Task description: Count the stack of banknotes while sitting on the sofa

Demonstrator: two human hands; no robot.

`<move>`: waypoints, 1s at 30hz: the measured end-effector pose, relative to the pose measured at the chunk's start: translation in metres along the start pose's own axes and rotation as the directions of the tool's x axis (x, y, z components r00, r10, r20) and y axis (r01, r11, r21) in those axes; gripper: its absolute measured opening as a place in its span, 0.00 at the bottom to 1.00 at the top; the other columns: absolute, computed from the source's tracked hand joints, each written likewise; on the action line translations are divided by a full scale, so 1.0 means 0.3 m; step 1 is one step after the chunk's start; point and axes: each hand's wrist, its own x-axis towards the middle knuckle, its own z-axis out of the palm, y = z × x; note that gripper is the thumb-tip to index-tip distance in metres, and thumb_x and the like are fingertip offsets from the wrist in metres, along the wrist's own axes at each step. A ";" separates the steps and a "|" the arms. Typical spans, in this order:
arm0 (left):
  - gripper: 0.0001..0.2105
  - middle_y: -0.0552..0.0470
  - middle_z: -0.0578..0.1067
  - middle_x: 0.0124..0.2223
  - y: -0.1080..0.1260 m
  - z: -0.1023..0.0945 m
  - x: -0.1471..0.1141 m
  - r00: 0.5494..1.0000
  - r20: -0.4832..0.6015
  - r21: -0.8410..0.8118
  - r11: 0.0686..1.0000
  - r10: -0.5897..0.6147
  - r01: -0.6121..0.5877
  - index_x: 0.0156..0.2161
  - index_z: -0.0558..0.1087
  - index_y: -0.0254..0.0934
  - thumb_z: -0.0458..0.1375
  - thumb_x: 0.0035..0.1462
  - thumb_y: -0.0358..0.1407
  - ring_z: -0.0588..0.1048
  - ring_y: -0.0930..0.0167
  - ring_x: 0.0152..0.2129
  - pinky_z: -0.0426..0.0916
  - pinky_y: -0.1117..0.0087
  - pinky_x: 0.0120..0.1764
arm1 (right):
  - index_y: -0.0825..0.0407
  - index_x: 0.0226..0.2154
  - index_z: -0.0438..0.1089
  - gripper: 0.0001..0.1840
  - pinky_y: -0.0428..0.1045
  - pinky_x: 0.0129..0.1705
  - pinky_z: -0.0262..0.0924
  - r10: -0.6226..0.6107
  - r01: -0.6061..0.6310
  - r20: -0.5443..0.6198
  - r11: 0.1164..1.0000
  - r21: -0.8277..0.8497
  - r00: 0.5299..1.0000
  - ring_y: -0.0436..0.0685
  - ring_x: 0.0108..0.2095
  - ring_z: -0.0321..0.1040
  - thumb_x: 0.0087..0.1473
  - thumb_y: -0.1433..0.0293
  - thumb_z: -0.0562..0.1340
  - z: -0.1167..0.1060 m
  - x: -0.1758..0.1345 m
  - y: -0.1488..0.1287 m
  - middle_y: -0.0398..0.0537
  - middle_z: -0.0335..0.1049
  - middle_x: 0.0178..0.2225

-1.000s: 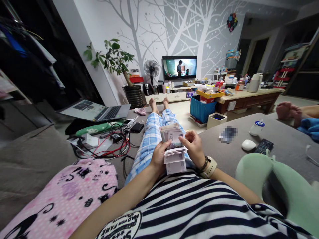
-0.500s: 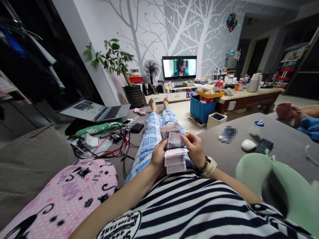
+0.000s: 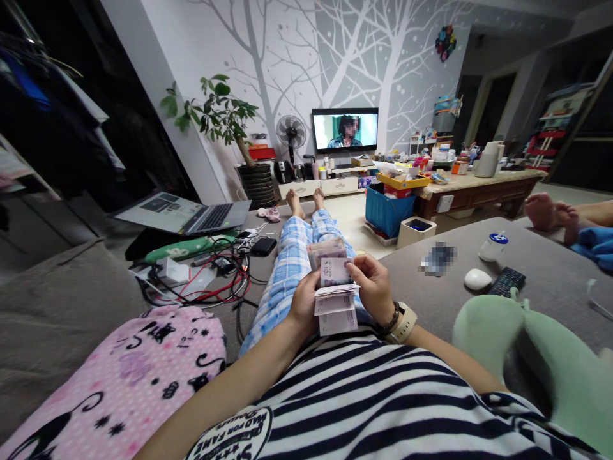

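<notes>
A stack of banknotes (image 3: 327, 250) lies over my lap, its far part reaching toward my knees. My left hand (image 3: 305, 297) is closed round the stack's left side, the thumb at its edge. The fingers of my right hand (image 3: 373, 284) pinch the right edge of the top banknote (image 3: 334, 271), a pale purple note with a 5 printed on it. Below it, toward my belly, several folded-over notes (image 3: 338, 313) hang fanned in steps. Blue plaid trousers (image 3: 290, 268) are under the notes. A pale watch and a dark bracelet sit on my right wrist.
To the left are an open laptop (image 3: 205, 217), tangled cables (image 3: 225, 271) and a pink cat-print cushion (image 3: 158, 364). On the right lie a white mouse (image 3: 477, 279), a small keyboard (image 3: 507, 282) and a green neck pillow (image 3: 488, 326). Another person's feet (image 3: 550, 211) rest at far right.
The top banknote has flattened and its 5 shows more plainly. The folded-over notes below have shifted slightly. My hands stay at nearly the same spot; the other person's feet moved a little left.
</notes>
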 end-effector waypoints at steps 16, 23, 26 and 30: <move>0.07 0.50 0.78 0.24 -0.003 -0.010 0.000 1.000 0.007 0.053 0.998 0.029 -0.030 0.25 0.76 0.34 0.67 0.40 0.36 0.79 0.61 0.33 0.69 0.69 0.32 | 0.50 0.27 0.68 0.12 0.48 0.29 0.51 -0.014 0.014 0.008 1.000 -0.011 1.000 0.51 0.25 0.55 0.56 0.61 0.65 0.000 -0.002 0.001 0.39 0.60 0.22; 0.06 0.49 0.80 0.26 -0.007 -0.015 0.003 0.999 0.024 0.040 0.998 0.042 -0.043 0.27 0.78 0.34 0.66 0.41 0.34 0.79 0.63 0.31 0.68 0.70 0.27 | 0.50 0.27 0.67 0.12 0.48 0.29 0.52 -0.030 0.030 0.010 0.999 -0.037 1.000 0.51 0.25 0.55 0.56 0.61 0.64 -0.002 -0.003 0.010 0.39 0.60 0.22; 0.05 0.49 0.80 0.27 0.000 -0.007 -0.005 0.999 0.019 0.035 0.999 0.039 -0.039 0.25 0.77 0.34 0.66 0.39 0.33 0.79 0.61 0.33 0.70 0.69 0.29 | 0.50 0.27 0.68 0.12 0.48 0.30 0.52 -0.037 0.038 0.014 0.999 -0.033 0.999 0.51 0.25 0.56 0.57 0.61 0.64 -0.003 -0.004 0.008 0.39 0.60 0.23; 0.05 0.48 0.80 0.27 0.002 -0.002 -0.011 1.000 0.009 0.030 0.999 0.021 -0.022 0.23 0.75 0.35 0.65 0.39 0.34 0.79 0.61 0.33 0.72 0.69 0.31 | 0.51 0.28 0.69 0.12 0.48 0.30 0.52 -0.041 0.042 0.015 0.999 -0.023 0.999 0.51 0.25 0.56 0.58 0.62 0.63 -0.003 -0.007 0.002 0.39 0.61 0.23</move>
